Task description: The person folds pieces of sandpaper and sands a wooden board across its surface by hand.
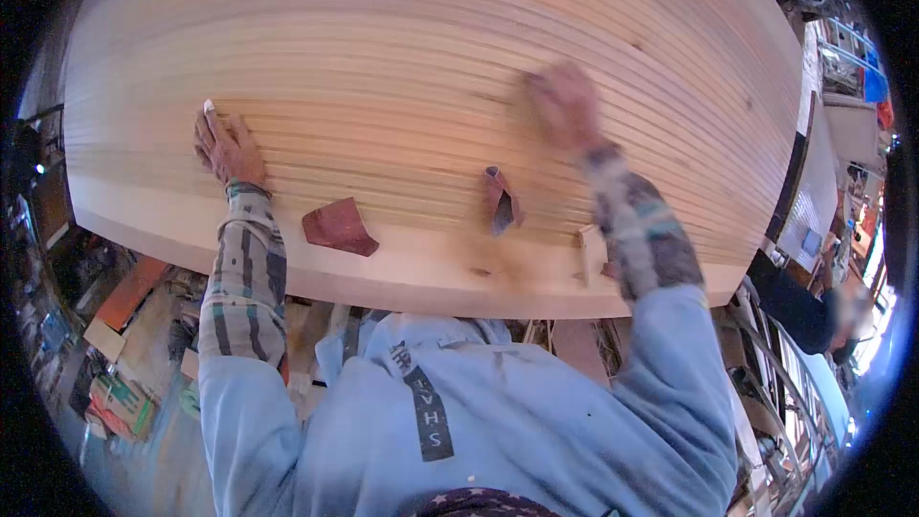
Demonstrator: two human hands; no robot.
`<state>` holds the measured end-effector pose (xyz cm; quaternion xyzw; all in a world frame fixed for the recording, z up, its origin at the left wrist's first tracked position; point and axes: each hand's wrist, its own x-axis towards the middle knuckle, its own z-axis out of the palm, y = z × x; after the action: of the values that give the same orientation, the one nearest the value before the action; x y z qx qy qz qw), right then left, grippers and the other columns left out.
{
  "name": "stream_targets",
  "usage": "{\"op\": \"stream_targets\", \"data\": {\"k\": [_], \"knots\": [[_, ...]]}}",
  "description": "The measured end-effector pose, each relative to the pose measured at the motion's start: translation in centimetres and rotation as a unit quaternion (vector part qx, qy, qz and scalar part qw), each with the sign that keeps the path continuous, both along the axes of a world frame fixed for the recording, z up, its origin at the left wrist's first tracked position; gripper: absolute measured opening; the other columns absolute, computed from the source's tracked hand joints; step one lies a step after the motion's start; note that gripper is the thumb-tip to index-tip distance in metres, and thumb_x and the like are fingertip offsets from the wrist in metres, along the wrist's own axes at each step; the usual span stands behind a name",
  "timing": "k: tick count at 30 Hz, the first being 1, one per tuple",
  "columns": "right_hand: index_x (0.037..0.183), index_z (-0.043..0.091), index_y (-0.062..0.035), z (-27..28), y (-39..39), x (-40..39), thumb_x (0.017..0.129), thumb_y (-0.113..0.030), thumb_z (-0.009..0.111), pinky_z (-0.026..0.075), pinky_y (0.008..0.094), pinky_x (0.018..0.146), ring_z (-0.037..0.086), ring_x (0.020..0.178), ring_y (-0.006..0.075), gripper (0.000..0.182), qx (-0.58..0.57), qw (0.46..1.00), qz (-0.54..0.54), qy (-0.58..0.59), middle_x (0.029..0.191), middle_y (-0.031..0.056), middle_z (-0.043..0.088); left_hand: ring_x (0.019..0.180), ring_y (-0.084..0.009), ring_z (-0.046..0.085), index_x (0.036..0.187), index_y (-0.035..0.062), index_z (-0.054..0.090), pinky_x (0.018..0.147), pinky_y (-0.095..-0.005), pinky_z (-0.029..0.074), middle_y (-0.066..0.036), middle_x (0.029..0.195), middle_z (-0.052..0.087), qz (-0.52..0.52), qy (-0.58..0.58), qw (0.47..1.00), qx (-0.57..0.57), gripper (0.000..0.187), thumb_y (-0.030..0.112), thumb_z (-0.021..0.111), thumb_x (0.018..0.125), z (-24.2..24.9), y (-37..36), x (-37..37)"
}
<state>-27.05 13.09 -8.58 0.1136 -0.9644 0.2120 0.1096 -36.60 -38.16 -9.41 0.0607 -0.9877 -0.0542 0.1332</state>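
A wide, pale wooden panel [383, 67] with many parallel grooves lies in front of me. My left hand [230, 146] rests flat on its left part, fingers spread, with something white on one fingertip. Motion smears my right hand [563, 107], which is on the grooves right of the middle; its fingers look curled, and what they hold, if anything, is hidden. A flat reddish-brown sandpaper piece [340, 227] lies near the front edge, right of my left wrist. Between my hands sits a curled sandpaper piece [501, 201]. Beside my right forearm is a small wooden block [593, 255].
Brown dust [493, 258] is spread near the panel's front edge. Beyond the right edge, a person in dark clothing [799, 306] is near metal racks. Boards and an orange piece [134, 292] are below the panel on the left.
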Motion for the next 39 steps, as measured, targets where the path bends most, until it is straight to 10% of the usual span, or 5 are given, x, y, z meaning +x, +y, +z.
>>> {"op": "stream_targets", "data": {"k": [8, 22, 27, 31, 39], "knots": [[0.105, 0.061, -0.0073, -1.2, -12.9, -8.8, 0.092, -0.014, 0.050, 0.049, 0.0399, 0.080, 0.061, 0.095, 0.0268, 0.019, -0.357, 0.911, -0.008, -0.207, 0.095, 0.0088, 0.062, 0.143, -0.0282, 0.029, 0.148, 0.0136, 0.037, 0.116, -0.0531, 0.017, -0.011, 0.153, 0.036, -0.001, 0.002, 1.000, 0.005, 0.057, 0.043, 0.045, 0.100, -0.4, -0.7, -0.4], [0.094, 0.066, -0.0085, -1.8, -11.8, -7.8, 0.087, -0.026, 0.060, 0.049, 0.0428, 0.081, 0.059, 0.096, 0.0281, 0.020, 0.084, 0.992, 0.076, -0.062, 0.100, 0.0115, 0.063, 0.144, -0.0291, 0.027, 0.147, 0.0142, 0.037, 0.115, -0.0575, 0.015, -0.011, 0.153, 0.035, -0.006, 0.020, 1.000, 0.009, 0.056, 0.043, 0.045, 0.100, -1.1, -0.1, -0.3], [0.105, 0.061, -0.0096, -8.0, -27.9, -17.8, 0.089, -0.024, 0.056, 0.049, 0.0377, 0.084, 0.060, 0.095, 0.0257, 0.022, -0.623, 0.776, 0.086, 0.041, 0.100, 0.0060, 0.063, 0.144, -0.0295, 0.027, 0.148, 0.0135, 0.037, 0.116, -0.0567, 0.014, -0.012, 0.153, 0.034, 0.002, 0.008, 1.000, 0.029, 0.058, 0.044, 0.046, 0.099, 0.0, 0.0, -0.2], [0.115, 0.063, -0.0105, -2.9, -7.4, -6.7, 0.086, -0.025, 0.062, 0.048, 0.0412, 0.084, 0.060, 0.095, 0.0320, 0.032, 0.112, 0.972, 0.188, 0.091, 0.102, 0.0129, 0.065, 0.144, -0.0300, 0.027, 0.148, 0.0136, 0.037, 0.116, -0.0571, 0.014, -0.012, 0.154, 0.033, -0.003, 0.012, 0.999, 0.038, 0.059, 0.044, 0.048, 0.098, -0.7, 0.2, 0.2], [0.097, 0.066, -0.0089, 2.4, -3.5, -1.8, 0.086, -0.016, 0.062, 0.049, 0.0420, 0.076, 0.060, 0.088, 0.0324, 0.014, -0.004, 0.990, -0.085, -0.115, 0.095, 0.0128, 0.064, 0.145, -0.0325, 0.022, 0.149, 0.0143, 0.035, 0.117, -0.0572, 0.010, -0.013, 0.155, 0.030, 0.010, -0.006, 1.000, 0.016, 0.060, 0.044, 0.047, 0.098, -2.1, 0.5, 0.3]]}}
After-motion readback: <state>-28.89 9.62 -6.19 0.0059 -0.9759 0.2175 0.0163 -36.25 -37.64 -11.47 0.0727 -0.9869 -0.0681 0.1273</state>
